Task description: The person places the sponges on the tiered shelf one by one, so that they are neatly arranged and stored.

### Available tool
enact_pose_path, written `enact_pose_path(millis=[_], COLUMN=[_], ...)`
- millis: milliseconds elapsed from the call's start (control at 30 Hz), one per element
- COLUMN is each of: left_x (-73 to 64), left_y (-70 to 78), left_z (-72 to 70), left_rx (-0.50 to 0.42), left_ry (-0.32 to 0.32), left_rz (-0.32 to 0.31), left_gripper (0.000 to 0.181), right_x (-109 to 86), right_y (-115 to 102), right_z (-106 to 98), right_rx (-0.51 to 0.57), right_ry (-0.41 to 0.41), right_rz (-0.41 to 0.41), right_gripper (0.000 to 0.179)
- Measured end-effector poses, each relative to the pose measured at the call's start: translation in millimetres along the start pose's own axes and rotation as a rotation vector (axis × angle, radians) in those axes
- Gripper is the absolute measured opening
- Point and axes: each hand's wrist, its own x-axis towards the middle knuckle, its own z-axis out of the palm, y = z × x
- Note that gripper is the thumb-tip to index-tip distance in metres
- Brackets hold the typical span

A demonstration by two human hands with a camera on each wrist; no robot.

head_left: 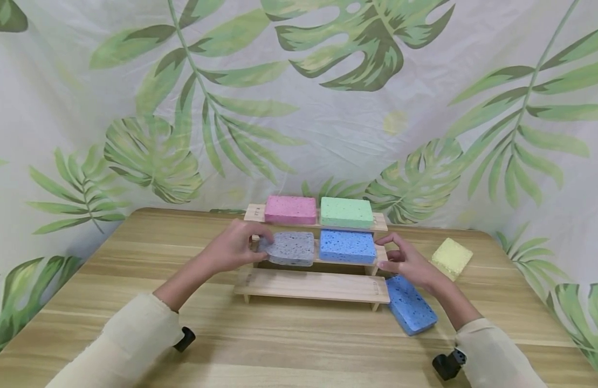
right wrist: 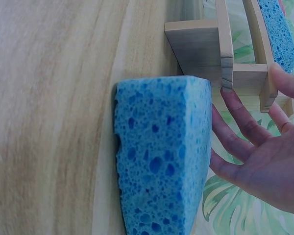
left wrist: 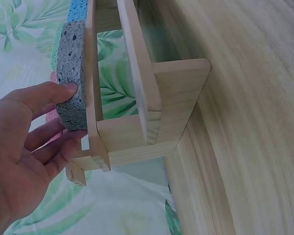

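Note:
A grey sponge sits at the left of the middle step of a three-step wooden rack. My left hand pinches its left end, the thumb on one face and fingers at the other in the left wrist view. To its right on that step lies a blue sponge. My right hand is at the rack's right end, fingers spread, thumb and fingertips right at the step's end. Below that hand, a second blue sponge lies on the table, slanted against the rack's front corner.
On the top step are a pink sponge and a green sponge. A yellow sponge lies on the table at the right. Behind hangs a leaf-patterned cloth. The rack's lowest step bears nothing.

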Motion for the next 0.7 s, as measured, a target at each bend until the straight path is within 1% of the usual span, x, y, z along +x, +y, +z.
enact_pose_path(millis=[133,433,500,700], left_x=[-0.9,-5.4,-6.9,-13.1], left_y=[1.7,0.7,0.8,0.7], left_z=[-0.1,-4.4,-5.8,-8.2], left_rx=[0.017,0.074,0.089,0.096], left_ry=[-0.021,-0.091,-0.096,-0.107], left_rz=[-0.001,0.030,0.027,-0.023], left_gripper=[0.019,0.024,0.026,0.031], right_x=[0.2,0.5,0.5,0.5], right_y=[1,4,4,3], right_z=[0,1,1,0], right_rx=[0.003,0.014,0.015,0.011], right_ry=[0.000,0.002,-0.001,0.001], right_rz=[-0.001,-0.006,-0.005,-0.002], right_gripper=[0.047,0.047,0.047,0.047])
